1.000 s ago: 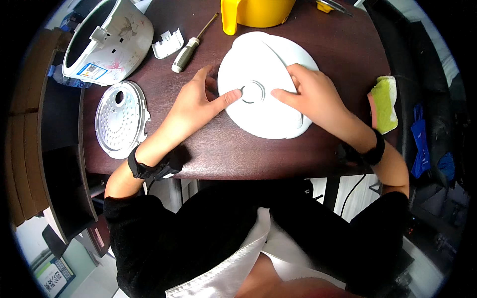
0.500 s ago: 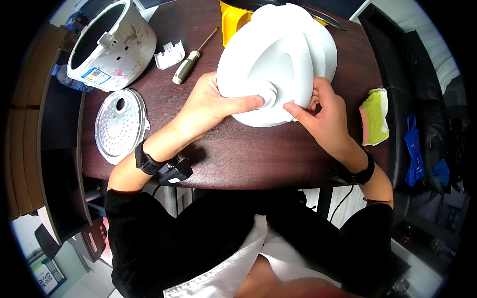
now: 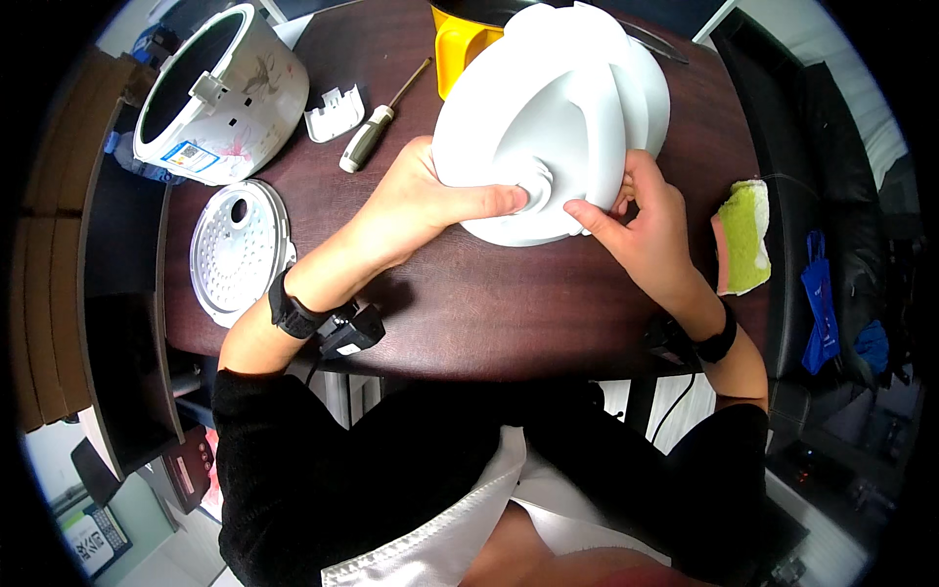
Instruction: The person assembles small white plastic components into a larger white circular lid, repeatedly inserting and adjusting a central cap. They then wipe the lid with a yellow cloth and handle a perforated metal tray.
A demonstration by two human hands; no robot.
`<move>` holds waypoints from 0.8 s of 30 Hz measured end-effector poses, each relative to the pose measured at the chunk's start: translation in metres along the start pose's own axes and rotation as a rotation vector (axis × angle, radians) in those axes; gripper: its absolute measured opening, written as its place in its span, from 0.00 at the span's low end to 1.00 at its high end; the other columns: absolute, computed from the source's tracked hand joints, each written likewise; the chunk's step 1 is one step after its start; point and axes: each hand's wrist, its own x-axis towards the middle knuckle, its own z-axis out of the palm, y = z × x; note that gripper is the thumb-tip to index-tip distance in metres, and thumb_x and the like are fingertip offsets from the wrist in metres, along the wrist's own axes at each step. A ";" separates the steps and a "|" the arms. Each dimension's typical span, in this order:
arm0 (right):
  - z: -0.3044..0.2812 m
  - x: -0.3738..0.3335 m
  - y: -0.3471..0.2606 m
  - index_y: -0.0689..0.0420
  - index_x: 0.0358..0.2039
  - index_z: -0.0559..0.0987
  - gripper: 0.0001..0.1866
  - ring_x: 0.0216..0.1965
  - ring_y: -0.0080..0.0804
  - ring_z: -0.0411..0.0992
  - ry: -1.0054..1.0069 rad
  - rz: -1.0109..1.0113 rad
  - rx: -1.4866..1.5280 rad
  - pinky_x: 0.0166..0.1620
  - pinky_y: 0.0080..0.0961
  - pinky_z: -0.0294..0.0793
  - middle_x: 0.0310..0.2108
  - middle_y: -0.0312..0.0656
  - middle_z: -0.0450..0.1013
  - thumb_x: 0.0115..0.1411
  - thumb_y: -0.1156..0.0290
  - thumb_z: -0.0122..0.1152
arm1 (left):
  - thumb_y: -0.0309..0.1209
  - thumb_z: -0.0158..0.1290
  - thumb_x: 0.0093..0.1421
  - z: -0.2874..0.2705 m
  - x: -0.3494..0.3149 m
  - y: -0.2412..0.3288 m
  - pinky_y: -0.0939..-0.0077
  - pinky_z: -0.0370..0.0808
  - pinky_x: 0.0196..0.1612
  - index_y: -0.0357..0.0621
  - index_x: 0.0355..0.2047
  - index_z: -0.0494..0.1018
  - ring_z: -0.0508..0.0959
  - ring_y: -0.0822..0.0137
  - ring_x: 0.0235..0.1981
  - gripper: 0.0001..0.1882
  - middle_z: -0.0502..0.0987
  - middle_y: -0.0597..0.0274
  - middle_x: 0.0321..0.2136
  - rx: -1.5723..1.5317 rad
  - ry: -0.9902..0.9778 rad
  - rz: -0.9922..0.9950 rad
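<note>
A white rice cooker lid [image 3: 523,117], with a raised handle and a round knob-like vent [image 3: 534,184], is held tilted over the table. My left hand [image 3: 430,196] grips its left side, thumb pressed on the vent and fingers hidden behind. My right hand [image 3: 641,215] pinches the lower right rim, thumb in front and the other fingers curled behind the edge. At the far left stands the white rice cooker body [image 3: 249,112] with a flower print, open at the top. A round perforated inner plate [image 3: 235,254] lies nearer, beside my left forearm.
Between cooker and lid lie a small white plastic cover [image 3: 335,115] and a screwdriver [image 3: 368,137]. A yellow container [image 3: 460,51] stands behind the lid. A green and pink sponge-like pad [image 3: 743,238] sits at the right edge of the dark brown table [image 3: 469,323].
The lid and both hands have shifted very slightly to the right in the picture. My grip on it looks the same.
</note>
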 end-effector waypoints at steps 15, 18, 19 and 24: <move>-0.024 0.035 0.011 0.64 0.46 0.71 0.16 0.25 0.17 0.69 -0.003 0.312 0.634 0.30 0.13 0.67 0.27 0.36 0.71 0.59 0.74 0.59 | 0.36 0.64 0.52 0.014 0.014 -0.001 0.68 0.72 0.53 0.37 0.54 0.66 0.74 0.63 0.49 0.32 0.74 0.54 0.47 -0.011 -0.090 0.201; -0.024 0.037 0.016 0.64 0.45 0.71 0.15 0.21 0.15 0.64 0.072 0.325 0.638 0.26 0.13 0.63 0.23 0.33 0.69 0.59 0.76 0.58 | 0.32 0.63 0.54 0.009 0.011 -0.002 0.67 0.71 0.56 0.35 0.59 0.59 0.73 0.64 0.51 0.36 0.73 0.53 0.50 -0.123 -0.152 0.125; -0.024 0.037 0.016 0.64 0.45 0.71 0.15 0.20 0.15 0.64 0.089 0.348 0.659 0.25 0.12 0.63 0.23 0.33 0.68 0.58 0.76 0.57 | 0.28 0.61 0.55 0.006 0.010 -0.004 0.69 0.70 0.56 0.35 0.60 0.58 0.73 0.66 0.51 0.35 0.72 0.55 0.51 -0.154 -0.176 0.104; -0.027 0.038 0.028 0.61 0.42 0.71 0.13 0.17 0.14 0.61 0.102 0.399 0.721 0.20 0.11 0.59 0.20 0.29 0.65 0.61 0.68 0.55 | 0.29 0.60 0.56 -0.016 -0.003 -0.010 0.77 0.75 0.48 0.33 0.53 0.65 0.78 0.69 0.43 0.26 0.77 0.54 0.44 -0.098 -0.130 0.142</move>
